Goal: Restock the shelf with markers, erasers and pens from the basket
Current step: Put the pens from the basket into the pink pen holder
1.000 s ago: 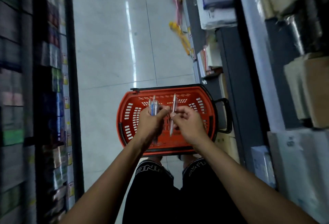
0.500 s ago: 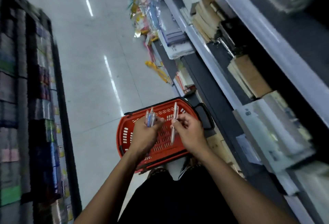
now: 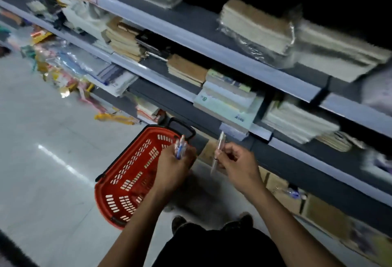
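Pens (image 3: 180, 146) bunched in my left hand (image 3: 174, 167) over the red basket (image 3: 127, 179), one pen (image 3: 218, 152) pinched in my right hand (image 3: 237, 162) near the shelf (image 3: 297, 158), hands apart, and that loose fistful could easily slip and scatter.

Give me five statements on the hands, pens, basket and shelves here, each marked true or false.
1. The left hand grips a bunch of pens. True.
2. The right hand is empty. False: it pinches a single pen.
3. The red basket sits on a shelf. False: it stands on the floor beside the shelves.
4. The shelves hold stacks of notebooks and paper goods. True.
5. The two hands touch each other. False: they are apart, a gap between them.
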Motion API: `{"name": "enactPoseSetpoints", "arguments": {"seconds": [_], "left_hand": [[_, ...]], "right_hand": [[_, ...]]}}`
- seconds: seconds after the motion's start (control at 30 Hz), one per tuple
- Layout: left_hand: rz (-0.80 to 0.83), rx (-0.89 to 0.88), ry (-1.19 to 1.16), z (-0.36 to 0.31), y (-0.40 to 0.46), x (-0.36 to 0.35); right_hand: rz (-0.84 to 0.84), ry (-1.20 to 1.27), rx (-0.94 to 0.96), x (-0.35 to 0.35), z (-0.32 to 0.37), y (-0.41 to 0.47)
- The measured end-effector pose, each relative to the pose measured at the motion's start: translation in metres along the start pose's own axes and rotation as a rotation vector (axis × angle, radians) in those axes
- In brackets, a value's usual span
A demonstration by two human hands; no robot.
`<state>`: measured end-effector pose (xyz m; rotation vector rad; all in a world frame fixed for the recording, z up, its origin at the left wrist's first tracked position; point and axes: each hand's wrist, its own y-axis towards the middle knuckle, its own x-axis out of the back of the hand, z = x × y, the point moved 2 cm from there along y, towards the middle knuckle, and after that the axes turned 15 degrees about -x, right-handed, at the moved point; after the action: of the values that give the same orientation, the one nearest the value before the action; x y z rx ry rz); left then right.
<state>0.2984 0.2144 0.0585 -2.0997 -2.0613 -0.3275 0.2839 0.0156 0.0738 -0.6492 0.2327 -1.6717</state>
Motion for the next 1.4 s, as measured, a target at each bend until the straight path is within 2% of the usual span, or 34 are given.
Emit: {"name": "enactPoseSetpoints", "arguments": {"seconds": [0.2,0.37,0.57,0.67,0.83,0.93,1.03,1.2,1.4], "left_hand": [[0.123,-0.160,0.013,-0.040,0.003,-0.091],[0.232,-0.237,-0.013,-0.087,-0.010,-0.194],[0.293,-0.408,0.027,-0.137,-0.032,-0.294],[0.291,-0.421,0.028,-0.150,-0.038,-0.322],[0.299,-0.437,0.027,-0.165,-0.039,-0.343],[0.247,-0.464,0.004,-0.175,-0.029,-0.344],[0.261,-0.510,-0.020,-0.186,-0.014,-0.342],[0.265,-0.644,-0.011,-0.202,0.019,-0.329],[0.288,-0.698,0.033,-0.210,0.051,-0.321]], "right_hand": [[-0.147,0.071,0.011,0.096,-0.022,-0.025],[-0.254,0.211,0.003,0.201,-0.051,-0.049],[-0.294,0.296,0.034,0.306,-0.080,-0.071],[-0.299,0.317,0.059,0.336,-0.086,-0.076],[-0.249,0.320,0.089,0.358,-0.080,-0.076],[-0.240,0.324,0.110,0.358,-0.073,-0.070],[-0.256,0.375,0.121,0.353,-0.059,-0.060],[-0.350,0.411,0.179,0.345,-0.025,-0.043],[-0.513,0.428,0.261,0.347,0.012,-0.027]]}}
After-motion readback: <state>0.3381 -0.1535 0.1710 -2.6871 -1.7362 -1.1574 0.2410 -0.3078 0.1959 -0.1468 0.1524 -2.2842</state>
